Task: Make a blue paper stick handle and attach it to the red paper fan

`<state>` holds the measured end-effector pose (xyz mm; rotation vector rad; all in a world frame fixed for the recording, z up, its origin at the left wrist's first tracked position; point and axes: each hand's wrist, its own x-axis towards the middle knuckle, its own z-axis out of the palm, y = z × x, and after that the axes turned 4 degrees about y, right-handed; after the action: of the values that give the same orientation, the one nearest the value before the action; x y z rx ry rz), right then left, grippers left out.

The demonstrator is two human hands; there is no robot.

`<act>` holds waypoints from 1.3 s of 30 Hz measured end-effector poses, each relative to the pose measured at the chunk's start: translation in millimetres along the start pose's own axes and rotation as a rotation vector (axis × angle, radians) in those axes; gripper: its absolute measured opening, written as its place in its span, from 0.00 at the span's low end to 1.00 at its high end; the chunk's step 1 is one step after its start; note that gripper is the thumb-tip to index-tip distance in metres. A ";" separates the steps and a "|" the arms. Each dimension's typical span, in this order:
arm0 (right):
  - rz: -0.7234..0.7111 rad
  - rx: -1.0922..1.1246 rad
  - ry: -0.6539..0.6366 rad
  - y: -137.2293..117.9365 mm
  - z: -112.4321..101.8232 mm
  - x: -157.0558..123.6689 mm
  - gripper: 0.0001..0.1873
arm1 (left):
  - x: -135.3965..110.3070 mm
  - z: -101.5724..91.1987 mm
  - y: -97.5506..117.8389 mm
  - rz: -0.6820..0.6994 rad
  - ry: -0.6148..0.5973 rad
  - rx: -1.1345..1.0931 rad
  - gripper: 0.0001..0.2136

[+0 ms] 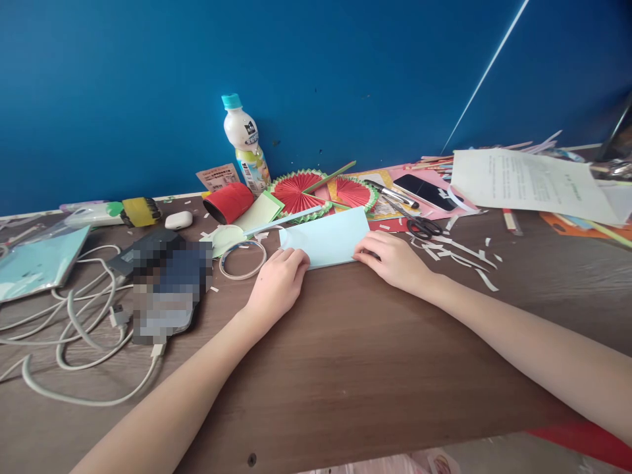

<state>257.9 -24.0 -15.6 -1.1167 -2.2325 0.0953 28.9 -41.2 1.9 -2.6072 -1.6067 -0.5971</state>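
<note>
A light blue sheet of paper [328,238] lies on the brown table [355,355] in front of me. My left hand [277,283] rests on its near left corner with fingers curled and pressed down on the edge. My right hand [392,261] presses its near right corner, fingers close together on the paper. Both forearms reach in from the bottom of the view.
Behind the paper lie red and green paper fans [301,192], black scissors [419,226], a phone [425,191], a pen [392,195], a red roll [230,202] and a bottle [245,145]. White cables [74,329] and a tape ring [241,259] lie left. Printed sheets [528,184] and paper scraps lie right.
</note>
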 end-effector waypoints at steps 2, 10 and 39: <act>0.033 0.031 -0.011 -0.8 0.3 0.3 0.08 | -0.4 1.2 1.1 -0.009 0.004 0.002 0.07; 0.166 0.127 -0.082 -2.5 1.1 1.6 0.04 | -5.4 4.2 7.4 0.194 0.056 0.314 0.14; -0.264 -0.348 0.107 -38.6 10.8 -14.5 0.17 | -23.7 13.5 41.1 0.167 -0.089 0.192 0.21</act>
<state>231.3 -57.2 -18.9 -0.9596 -2.3315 -0.4673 59.2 -77.9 -11.1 -2.6214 -1.3711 -0.3058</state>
